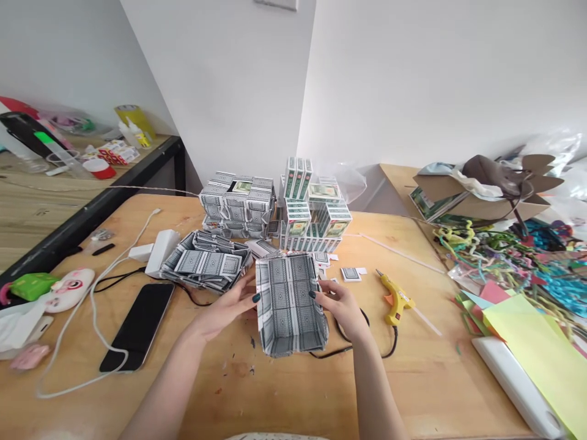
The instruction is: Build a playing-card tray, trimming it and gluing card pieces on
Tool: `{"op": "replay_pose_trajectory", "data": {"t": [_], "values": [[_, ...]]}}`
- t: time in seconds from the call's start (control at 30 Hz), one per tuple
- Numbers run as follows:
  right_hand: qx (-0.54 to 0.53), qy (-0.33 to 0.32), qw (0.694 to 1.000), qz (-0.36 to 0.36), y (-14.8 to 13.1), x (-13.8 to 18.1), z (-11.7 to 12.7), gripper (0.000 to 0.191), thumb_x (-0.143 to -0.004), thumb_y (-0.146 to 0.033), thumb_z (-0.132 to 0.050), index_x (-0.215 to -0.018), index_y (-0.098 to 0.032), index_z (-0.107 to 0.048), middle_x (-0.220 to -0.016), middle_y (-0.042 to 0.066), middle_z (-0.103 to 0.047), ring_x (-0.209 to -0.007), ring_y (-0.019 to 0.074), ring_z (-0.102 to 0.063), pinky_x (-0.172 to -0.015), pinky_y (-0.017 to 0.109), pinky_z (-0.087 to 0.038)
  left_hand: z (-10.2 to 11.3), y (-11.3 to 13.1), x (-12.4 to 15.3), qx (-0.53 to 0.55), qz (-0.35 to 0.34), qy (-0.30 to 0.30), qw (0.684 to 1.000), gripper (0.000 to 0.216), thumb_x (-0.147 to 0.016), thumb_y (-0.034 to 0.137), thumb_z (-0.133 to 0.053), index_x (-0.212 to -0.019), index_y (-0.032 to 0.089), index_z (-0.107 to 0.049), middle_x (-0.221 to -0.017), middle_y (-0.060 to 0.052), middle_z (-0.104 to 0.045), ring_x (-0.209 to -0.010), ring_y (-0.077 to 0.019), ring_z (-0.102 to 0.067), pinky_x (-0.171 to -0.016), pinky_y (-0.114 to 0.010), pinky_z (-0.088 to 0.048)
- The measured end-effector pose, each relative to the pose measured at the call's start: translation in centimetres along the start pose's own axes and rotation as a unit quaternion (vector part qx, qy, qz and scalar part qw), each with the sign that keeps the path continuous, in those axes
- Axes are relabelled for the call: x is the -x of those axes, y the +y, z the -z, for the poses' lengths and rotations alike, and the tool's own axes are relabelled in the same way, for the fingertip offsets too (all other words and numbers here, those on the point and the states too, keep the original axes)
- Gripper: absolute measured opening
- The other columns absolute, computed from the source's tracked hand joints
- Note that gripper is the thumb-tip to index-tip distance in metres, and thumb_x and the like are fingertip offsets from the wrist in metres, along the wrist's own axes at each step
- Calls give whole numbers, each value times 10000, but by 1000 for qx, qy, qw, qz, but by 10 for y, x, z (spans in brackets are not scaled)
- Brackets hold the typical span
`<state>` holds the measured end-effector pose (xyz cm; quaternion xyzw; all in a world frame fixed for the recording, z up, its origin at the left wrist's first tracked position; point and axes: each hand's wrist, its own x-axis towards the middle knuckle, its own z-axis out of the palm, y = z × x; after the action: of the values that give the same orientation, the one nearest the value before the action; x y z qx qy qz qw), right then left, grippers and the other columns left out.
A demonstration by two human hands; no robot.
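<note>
Between my two hands is an open box made of playing cards [293, 299], its hollow side facing me. My left hand [233, 302] grips its left wall, thumb on the rim. On the opposite wall my right hand [343, 305] holds in the same way, the fingers partly hidden behind it. Just behind on the left lies another tray-like card piece [206, 260] with loose cards inside. Farther back stand a larger block of folded cards [238, 205] and a stack of card packs [316, 214]. A few loose cards [351, 274] lie to the right.
A yellow glue gun [397, 299] with a black cord lies at right. The left side has a black phone [137, 327], a white cable [94, 305] and a white box [162, 250]. Coloured paper [536, 342] and a cardboard box [463, 195] sit far right.
</note>
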<state>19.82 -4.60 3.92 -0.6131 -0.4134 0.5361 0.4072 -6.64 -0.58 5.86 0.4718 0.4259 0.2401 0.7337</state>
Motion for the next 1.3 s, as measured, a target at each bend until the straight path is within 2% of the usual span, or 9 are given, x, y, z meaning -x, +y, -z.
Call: {"op": "replay_pose_trajectory", "data": {"t": [0.23,0.33,0.4,0.47,0.57,0.7,1.0,1.13,1.3], "values": [[64,-131,989,5,-6,-8,9,427,-651,-431,-684,-982,-162,-667,-944,72,-677,-800,200,-620,-702,303,-484,16,2,13,-145,12,-5,989,809,-752,426,-609,-1414,274,-170,-1457,-73,-294,-1280,-241,-368,-1031,-384,-332],[110,-168,979,31,-10,-20,3,428,-632,-422,-691,-970,-160,-675,-949,73,-685,-831,204,-622,-741,314,-483,6,7,10,-180,-5,-34,983,679,-768,392,-580,-1370,255,-299,-1434,-60,-342,-1266,-226,-392,-1006,-348,-362],[134,-190,972,47,-12,-32,1,424,-654,-435,-666,-978,-162,-672,-936,67,-690,-832,201,-626,-746,318,-487,-3,8,3,-233,-9,10,972,493,-804,378,-506,-1272,233,-449,-1339,-59,-479,-1228,-226,-439,-997,-337,-360],[179,-147,970,76,-11,-46,4,373,-724,-442,-593,-976,-177,-670,-931,53,-693,-838,191,-629,-754,316,-486,-10,4,-6,-312,-12,92,946,362,-816,314,-445,-1146,210,-552,-1226,-75,-579,-1157,-247,-501,-975,-362,-364],[296,46,948,110,-6,-70,18,292,-799,-368,-495,-961,-198,-669,-984,53,-677,-879,185,-614,-800,323,-456,-15,-4,-16,-389,-14,136,911,309,-826,259,-376,-1039,194,-590,-1080,-91,-651,-1005,-244,-588,-876,-342,-415],[364,125,918,92,7,-95,36,291,-747,-274,-554,-1010,-199,-656,-1122,102,-605,-1069,256,-497,-887,395,-363,-15,-8,-20,-448,-38,172,877,328,-819,265,-392,-1073,189,-585,-1007,-93,-670,-923,-233,-612,-808,-301,-428],[423,151,892,55,16,-106,36,345,-608,-365,-686,-912,-204,-655,-974,117,-572,-1052,330,-414,-813,450,-313,-20,11,-23,-558,-72,127,817,560,-782,176,-420,-1337,243,-387,-919,-88,-685,-815,-240,-633,-695,-282,-422],[396,131,905,79,0,-100,41,160,-680,-301,-590,-781,-187,-636,-943,102,-597,-983,278,-483,-787,381,-350,-20,8,-22,-533,-74,139,832,496,-782,210,-442,-1278,225,-466,-934,-82,-686,-822,-234,-633,-724,-289,-435],[317,82,938,116,-15,-58,28,230,-801,-342,-416,-886,-210,-584,-792,26,-657,-729,180,-600,-663,275,-422,-15,0,-32,-410,-144,177,883,398,-772,265,-467,-1147,206,-588,-1136,-63,-630,-1000,-213,-592,-869,-302,-440]]}}
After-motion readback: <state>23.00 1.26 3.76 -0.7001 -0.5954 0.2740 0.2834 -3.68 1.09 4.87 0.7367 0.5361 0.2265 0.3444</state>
